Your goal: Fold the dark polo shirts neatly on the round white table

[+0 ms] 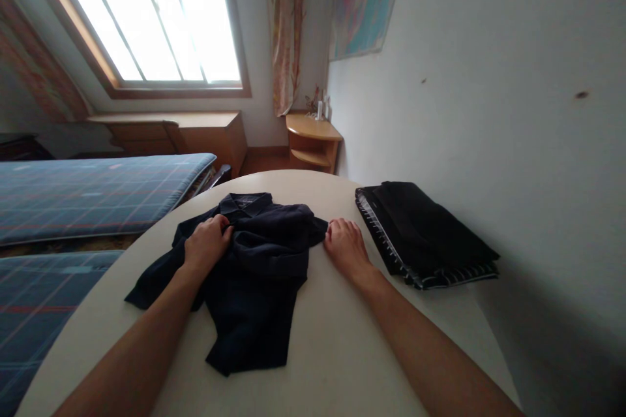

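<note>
A dark navy collared shirt lies crumpled on a pale round table, its collar toward the far side. My left hand pinches the cloth just below the collar, on the shirt's left part. At the right end of a sleeve, my right hand is closed with its fingertips on the cuff. The fabric between both hands is bunched into loose folds. One sleeve spreads out to the left, partly behind my left forearm.
A stack of folded black clothes, some striped, lies on the table's right side near the white wall. Left of the table are plaid mattresses. Farther off stand a wooden desk and a corner shelf by the window.
</note>
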`<state>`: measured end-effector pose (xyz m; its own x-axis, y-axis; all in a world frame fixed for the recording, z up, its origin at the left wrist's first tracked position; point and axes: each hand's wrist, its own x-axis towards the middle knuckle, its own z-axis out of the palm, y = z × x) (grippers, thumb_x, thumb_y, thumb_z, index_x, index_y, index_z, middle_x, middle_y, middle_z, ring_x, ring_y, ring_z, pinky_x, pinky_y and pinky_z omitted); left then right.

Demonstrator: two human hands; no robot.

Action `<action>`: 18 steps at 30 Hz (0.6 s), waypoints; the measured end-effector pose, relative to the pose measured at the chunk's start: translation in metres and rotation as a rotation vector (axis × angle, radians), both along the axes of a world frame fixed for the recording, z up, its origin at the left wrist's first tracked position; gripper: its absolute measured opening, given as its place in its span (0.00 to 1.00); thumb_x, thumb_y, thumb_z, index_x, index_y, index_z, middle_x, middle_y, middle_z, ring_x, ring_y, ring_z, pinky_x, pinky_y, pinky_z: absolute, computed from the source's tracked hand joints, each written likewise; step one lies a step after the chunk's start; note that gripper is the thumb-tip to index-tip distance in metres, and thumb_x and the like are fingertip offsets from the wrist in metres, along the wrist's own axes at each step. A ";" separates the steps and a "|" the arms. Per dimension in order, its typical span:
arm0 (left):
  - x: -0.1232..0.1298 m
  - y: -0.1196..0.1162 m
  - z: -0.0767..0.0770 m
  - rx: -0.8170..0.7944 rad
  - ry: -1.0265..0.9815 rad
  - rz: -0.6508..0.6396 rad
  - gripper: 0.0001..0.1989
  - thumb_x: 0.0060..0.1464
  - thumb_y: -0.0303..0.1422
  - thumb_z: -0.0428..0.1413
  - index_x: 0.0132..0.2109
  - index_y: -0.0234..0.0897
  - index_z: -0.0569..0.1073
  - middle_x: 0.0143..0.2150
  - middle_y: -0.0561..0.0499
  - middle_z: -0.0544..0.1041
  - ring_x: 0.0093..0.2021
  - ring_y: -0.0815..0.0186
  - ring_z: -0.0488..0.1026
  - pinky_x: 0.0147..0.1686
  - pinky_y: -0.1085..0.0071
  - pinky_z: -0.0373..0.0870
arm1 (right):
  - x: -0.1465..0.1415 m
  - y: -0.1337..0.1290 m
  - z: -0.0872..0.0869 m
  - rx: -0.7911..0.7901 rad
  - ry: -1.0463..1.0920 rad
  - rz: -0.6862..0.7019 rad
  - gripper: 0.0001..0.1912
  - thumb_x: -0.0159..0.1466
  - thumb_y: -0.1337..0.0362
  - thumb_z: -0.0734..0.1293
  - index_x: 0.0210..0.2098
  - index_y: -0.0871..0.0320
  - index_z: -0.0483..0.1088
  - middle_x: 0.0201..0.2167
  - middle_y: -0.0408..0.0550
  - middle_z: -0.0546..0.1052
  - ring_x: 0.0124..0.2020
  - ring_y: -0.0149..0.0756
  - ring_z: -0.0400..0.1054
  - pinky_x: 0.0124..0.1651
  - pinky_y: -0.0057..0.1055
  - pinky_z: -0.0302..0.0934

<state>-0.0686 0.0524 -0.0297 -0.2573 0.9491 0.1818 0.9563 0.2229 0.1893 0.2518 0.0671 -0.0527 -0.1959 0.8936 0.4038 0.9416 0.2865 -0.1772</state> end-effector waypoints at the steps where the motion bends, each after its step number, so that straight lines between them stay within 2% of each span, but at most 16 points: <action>1: -0.004 0.000 0.000 0.000 -0.003 0.023 0.13 0.63 0.41 0.47 0.46 0.41 0.71 0.46 0.42 0.78 0.49 0.47 0.75 0.42 0.55 0.73 | 0.001 0.002 -0.003 0.018 0.012 -0.036 0.09 0.67 0.70 0.60 0.42 0.61 0.72 0.43 0.60 0.76 0.47 0.48 0.68 0.59 0.45 0.55; 6: -0.031 -0.001 -0.001 0.050 0.020 0.156 0.15 0.63 0.38 0.46 0.49 0.37 0.72 0.48 0.36 0.76 0.49 0.44 0.74 0.44 0.51 0.71 | 0.012 0.011 -0.019 0.095 0.205 -0.087 0.13 0.66 0.73 0.58 0.47 0.64 0.70 0.49 0.68 0.73 0.51 0.55 0.67 0.59 0.51 0.55; 10: -0.034 -0.003 0.002 0.143 0.090 0.192 0.17 0.61 0.37 0.47 0.50 0.36 0.74 0.53 0.34 0.71 0.55 0.41 0.69 0.47 0.50 0.70 | 0.015 0.013 -0.014 0.154 0.342 -0.022 0.17 0.65 0.76 0.55 0.49 0.61 0.69 0.51 0.64 0.73 0.55 0.52 0.65 0.60 0.51 0.56; 13: -0.018 -0.001 0.004 0.167 0.114 0.143 0.19 0.63 0.41 0.47 0.48 0.37 0.76 0.52 0.35 0.72 0.54 0.42 0.70 0.48 0.50 0.70 | 0.009 0.005 0.000 0.188 0.344 0.191 0.21 0.63 0.77 0.55 0.51 0.59 0.68 0.56 0.59 0.72 0.60 0.47 0.62 0.65 0.50 0.53; 15: -0.004 0.001 0.003 0.121 0.071 0.085 0.23 0.65 0.45 0.43 0.49 0.37 0.77 0.49 0.36 0.75 0.51 0.45 0.72 0.49 0.51 0.70 | 0.002 -0.002 0.008 0.168 0.338 0.323 0.21 0.64 0.74 0.58 0.55 0.57 0.66 0.59 0.56 0.71 0.62 0.45 0.61 0.66 0.48 0.52; 18: 0.013 0.003 -0.003 0.040 0.001 -0.095 0.27 0.66 0.47 0.40 0.55 0.36 0.76 0.53 0.38 0.76 0.53 0.48 0.72 0.54 0.54 0.68 | -0.005 -0.009 0.011 0.072 0.295 0.389 0.23 0.65 0.67 0.63 0.60 0.56 0.64 0.58 0.54 0.73 0.59 0.46 0.65 0.65 0.48 0.54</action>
